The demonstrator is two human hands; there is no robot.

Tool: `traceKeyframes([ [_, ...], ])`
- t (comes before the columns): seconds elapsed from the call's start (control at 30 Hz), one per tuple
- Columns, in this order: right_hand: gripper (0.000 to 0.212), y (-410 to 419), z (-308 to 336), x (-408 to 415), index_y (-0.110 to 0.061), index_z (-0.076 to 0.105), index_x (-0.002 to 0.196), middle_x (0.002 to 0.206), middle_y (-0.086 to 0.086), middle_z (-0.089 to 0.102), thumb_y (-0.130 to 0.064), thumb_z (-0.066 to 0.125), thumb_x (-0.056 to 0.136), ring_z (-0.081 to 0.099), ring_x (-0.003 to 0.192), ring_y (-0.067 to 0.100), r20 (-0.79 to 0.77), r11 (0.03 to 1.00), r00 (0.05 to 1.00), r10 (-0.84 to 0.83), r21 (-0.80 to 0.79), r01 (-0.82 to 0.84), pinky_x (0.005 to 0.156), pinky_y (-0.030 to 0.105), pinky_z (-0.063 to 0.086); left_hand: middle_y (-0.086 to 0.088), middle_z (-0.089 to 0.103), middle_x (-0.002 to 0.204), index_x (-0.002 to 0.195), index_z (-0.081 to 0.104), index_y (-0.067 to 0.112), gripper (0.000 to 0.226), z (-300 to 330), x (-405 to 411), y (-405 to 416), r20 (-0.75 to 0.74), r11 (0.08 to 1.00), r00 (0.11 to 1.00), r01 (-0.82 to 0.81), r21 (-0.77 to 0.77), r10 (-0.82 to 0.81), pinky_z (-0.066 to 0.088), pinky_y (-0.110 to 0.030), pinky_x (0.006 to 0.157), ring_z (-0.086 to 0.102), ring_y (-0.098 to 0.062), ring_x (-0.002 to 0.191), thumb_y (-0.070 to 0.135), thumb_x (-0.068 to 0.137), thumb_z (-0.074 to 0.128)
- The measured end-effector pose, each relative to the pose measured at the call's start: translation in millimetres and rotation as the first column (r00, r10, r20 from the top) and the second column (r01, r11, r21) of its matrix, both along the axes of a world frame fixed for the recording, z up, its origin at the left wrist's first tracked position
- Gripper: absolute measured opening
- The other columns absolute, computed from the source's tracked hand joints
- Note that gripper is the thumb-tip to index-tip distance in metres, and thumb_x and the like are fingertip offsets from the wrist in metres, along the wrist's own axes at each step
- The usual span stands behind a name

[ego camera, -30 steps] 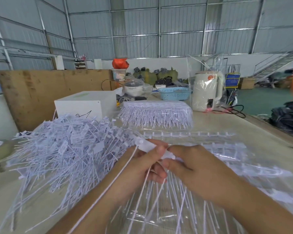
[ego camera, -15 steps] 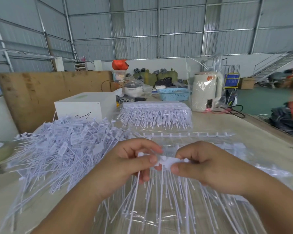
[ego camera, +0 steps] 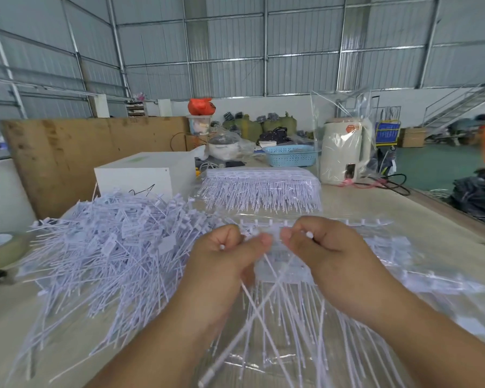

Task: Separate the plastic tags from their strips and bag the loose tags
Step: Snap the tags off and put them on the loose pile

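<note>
Head view, one moment, catalogued as seen. Left hand (ego camera: 224, 261): fingers curled, thumb and forefinger pinching the left part of a white tag strip (ego camera: 275, 239); the grip was narrow and closed on the plastic. Right hand (ego camera: 328, 253): likewise curled, pinching the same strip just beside the left thumb, the two thumbs nearly touching. Thin white tag tails hung down from the strip between and below both hands, some crossing one another. Strip blurred at the pinch point; whether a tag had come free could not be told.

Loose tags (ego camera: 109, 247): large tangled heap on the counter (ego camera: 375, 208), left of the hands. Clear plastic bag (ego camera: 263, 359): lying flat on the counter beneath the hands, tag tails over it. Stack of unseparated strips (ego camera: 261, 189): a neat fringed bundle farther back, past the hands, well apart from them. Bare strip spine (ego camera: 347, 222): lying crosswise just behind the right hand.

Other items: white box (ego camera: 140, 175) behind the heap; blue basket (ego camera: 290, 155) and cream electric kettle (ego camera: 345, 152) in clear wrap at the far end; tape roll (ego camera: 0, 247) at the left edge; plywood board (ego camera: 67, 152) standing beyond the counter
</note>
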State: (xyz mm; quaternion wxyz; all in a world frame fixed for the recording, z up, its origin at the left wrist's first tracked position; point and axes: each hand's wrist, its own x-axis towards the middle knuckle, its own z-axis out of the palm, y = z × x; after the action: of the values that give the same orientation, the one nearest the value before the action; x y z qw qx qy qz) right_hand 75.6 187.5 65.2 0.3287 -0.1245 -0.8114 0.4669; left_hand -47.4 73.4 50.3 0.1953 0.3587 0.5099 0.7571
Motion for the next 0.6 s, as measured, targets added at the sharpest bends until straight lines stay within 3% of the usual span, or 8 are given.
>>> traceKeyframes([
  [0.07,0.037,1,1,2,-0.016,0.047,0.062,0.042,-0.009,0.026,-0.033,0.058,0.093,0.024,0.035,0.007,-0.025,1.0,1.0,-0.018,-0.025,0.018,0.037,0.015,0.023,0.002,0.031,0.039,0.043,0.03,0.021,0.05,2,-7,-2,0.075,0.997,0.994,-0.075,0.011,0.074,0.029,-0.022,0.044,0.029,-0.012,0.033,0.025,0.062,0.076],
  [0.13,0.034,0,1,5,-0.018,0.053,0.065,0.045,-0.003,0.03,-0.045,0.058,0.085,0.027,0.038,0.011,0.005,1.0,1.0,0.022,0.014,-0.022,0.039,0.019,0.026,0.003,0.031,0.04,0.042,0.03,0.022,0.049,4,-16,-6,0.031,0.998,0.998,-0.058,-0.036,0.059,0.026,-0.023,0.045,0.028,-0.012,0.034,0.023,0.064,0.075],
  [0.23,0.025,-1,-1,6,-0.032,0.062,0.082,0.048,-0.007,0.034,-0.056,0.057,0.076,0.031,0.044,0.013,0.051,0.99,0.992,0.113,0.076,-0.117,0.043,0.023,0.027,0.002,0.034,0.041,0.042,0.039,0.022,0.046,4,-18,-11,-0.042,0.966,0.972,0.227,-0.122,-0.233,0.031,-0.019,0.04,0.031,-0.01,0.035,0.013,0.064,0.079],
  [0.33,0.029,1,-4,5,-0.026,0.068,0.089,0.052,-0.007,0.035,-0.053,0.058,0.088,0.031,0.046,0.011,0.165,0.957,0.958,0.236,0.128,-0.258,0.046,0.025,0.026,0.002,0.039,0.043,0.047,0.051,0.017,0.03,3,-9,-13,-0.078,0.898,0.905,0.399,-0.186,-0.418,0.034,-0.018,0.042,0.035,-0.009,0.036,0.028,0.066,0.071],
  [0.4,0.033,2,-5,5,-0.018,0.07,0.09,0.051,-0.007,0.036,-0.048,0.057,0.087,0.032,0.047,0.012,0.219,0.945,0.936,0.276,0.116,-0.305,0.049,0.027,0.026,0.002,0.038,0.042,0.046,0.054,0.02,0.032,6,-5,-14,-0.104,0.915,0.927,0.331,-0.229,-0.361,0.03,-0.016,0.041,0.032,-0.009,0.036,0.032,0.071,0.071],
  [0.47,0.028,0,-4,3,-0.016,0.07,0.088,0.054,-0.004,0.047,-0.041,0.059,0.091,0.041,0.049,0.016,0.221,0.947,0.939,0.263,0.128,-0.295,0.05,0.031,0.032,-0.001,0.037,0.041,0.044,0.055,0.019,0.035,9,0,-11,-0.103,0.959,0.975,0.171,-0.226,-0.198,0.026,-0.015,0.039,0.03,-0.01,0.035,0.029,0.072,0.074],
  [0.5,0.025,-1,-5,2,-0.015,0.067,0.082,0.057,-0.003,0.05,-0.037,0.06,0.093,0.044,0.05,0.015,0.199,0.954,0.952,0.232,0.144,-0.262,0.052,0.032,0.036,-0.002,0.036,0.041,0.044,0.054,0.019,0.035,9,2,-8,-0.051,0.975,0.992,0.101,-0.196,-0.113,0.026,-0.015,0.038,0.029,-0.01,0.034,0.029,0.072,0.073],
  [0.6,0.03,-8,-10,-5,-0.016,0.053,0.07,0.052,-0.008,0.037,-0.032,0.061,0.094,0.035,0.047,0.006,0.115,0.98,0.99,0.088,0.168,-0.106,0.048,0.02,0.028,-0.001,0.034,0.041,0.049,0.048,0.013,0.038,8,8,2,0.165,0.995,0.984,-0.053,-0.079,0.065,0.026,-0.016,0.035,0.029,-0.011,0.031,0.018,0.084,0.062],
])
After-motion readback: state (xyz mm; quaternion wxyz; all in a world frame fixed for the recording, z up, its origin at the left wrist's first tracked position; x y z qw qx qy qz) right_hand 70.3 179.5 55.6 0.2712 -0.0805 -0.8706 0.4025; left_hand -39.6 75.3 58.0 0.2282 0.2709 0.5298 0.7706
